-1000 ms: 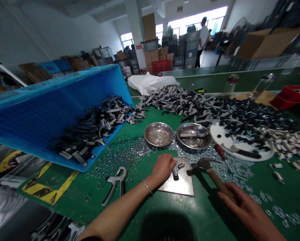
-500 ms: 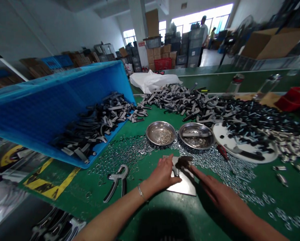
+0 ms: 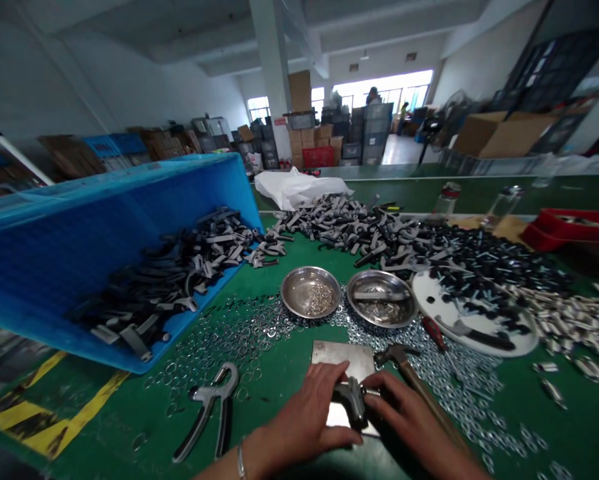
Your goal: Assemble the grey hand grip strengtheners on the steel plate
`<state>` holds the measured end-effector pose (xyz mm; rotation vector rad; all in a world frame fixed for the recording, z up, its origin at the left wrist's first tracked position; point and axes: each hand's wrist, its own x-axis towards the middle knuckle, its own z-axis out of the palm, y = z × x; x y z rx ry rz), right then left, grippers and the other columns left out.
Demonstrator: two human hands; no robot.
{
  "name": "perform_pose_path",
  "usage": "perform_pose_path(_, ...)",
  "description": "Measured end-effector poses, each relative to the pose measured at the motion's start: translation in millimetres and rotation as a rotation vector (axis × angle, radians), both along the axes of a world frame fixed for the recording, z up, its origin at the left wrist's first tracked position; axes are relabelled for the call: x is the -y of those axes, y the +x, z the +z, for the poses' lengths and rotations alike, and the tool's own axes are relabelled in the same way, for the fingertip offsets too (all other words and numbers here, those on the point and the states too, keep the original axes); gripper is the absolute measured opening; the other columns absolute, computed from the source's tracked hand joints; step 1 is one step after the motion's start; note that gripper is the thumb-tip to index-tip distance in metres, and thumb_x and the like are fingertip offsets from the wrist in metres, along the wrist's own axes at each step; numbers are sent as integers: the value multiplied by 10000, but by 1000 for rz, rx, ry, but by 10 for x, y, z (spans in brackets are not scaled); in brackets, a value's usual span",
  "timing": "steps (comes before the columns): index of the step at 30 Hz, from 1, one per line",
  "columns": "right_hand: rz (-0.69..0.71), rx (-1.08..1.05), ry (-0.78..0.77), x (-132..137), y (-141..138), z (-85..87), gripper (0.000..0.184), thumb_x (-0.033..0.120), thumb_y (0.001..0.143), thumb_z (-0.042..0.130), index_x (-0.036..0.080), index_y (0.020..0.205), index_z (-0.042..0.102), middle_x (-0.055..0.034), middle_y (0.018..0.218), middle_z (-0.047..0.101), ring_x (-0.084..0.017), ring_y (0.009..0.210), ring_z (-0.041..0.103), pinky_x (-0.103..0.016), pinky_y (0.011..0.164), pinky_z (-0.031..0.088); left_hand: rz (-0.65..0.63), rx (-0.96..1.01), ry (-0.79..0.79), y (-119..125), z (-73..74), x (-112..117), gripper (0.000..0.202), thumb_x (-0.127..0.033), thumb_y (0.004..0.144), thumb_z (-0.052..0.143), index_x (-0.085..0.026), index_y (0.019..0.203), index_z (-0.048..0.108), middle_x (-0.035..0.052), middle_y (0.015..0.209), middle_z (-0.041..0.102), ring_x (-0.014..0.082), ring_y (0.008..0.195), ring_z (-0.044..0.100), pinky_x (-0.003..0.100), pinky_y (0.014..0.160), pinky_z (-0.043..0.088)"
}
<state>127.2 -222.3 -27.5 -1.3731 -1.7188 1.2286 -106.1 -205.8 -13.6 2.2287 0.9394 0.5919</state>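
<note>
The left hand (image 3: 324, 407) is curling partway closed around a grey-and-black handle part (image 3: 353, 400), thumb on the near side and fingers on the far side, seemingly to steady it above the metal plate (image 3: 342, 353). The right hand (image 3: 397, 403) is pinching a small ribbed metal piece (image 3: 371, 392) between thumb and fingertips, nearly closed, and is presenting it at the part's right side; whether it is entering the part, I cannot tell. The plate is lying flat on the green table (image 3: 274, 437), probably serving as a hard work surface. The hammer (image 3: 404, 363) is resting just right of it, likely for quick reach. Two steel bowls, one on the left (image 3: 293, 293) and one on the right (image 3: 353, 308), are sitting just beyond, presumably keeping small pieces from scattering. A V-shaped handle assembly (image 3: 210, 395) is lying apart on the left, leaving the plate free.
</note>
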Motion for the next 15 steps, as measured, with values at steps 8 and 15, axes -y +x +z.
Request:
perform_pose_path(8, -182, -127, 35, -73, 10, -569, 297, 481, 938, 541, 208, 1004, 637, -47, 907, 670, -218, 826, 650, -313, 743, 504, 59, -186, 300, 783, 512, -1931, 263, -258, 970, 504, -166, 1196, 601, 108, 1188, 646, 241, 1147, 586, 405, 1024, 455)
perform_pose_path(15, -164, -68, 68, -138, 76, -488, 154, 346, 890, 584, 231, 947, 667, -47, 927, 679, -221, 878, 666, -327, 808, 527, -153, -411, 287, 1870, -8, -2410, 353, -132, 727, 752, -113, 1062, 643, 157, 992, 710, 330, 982, 666, 471, 928, 494)
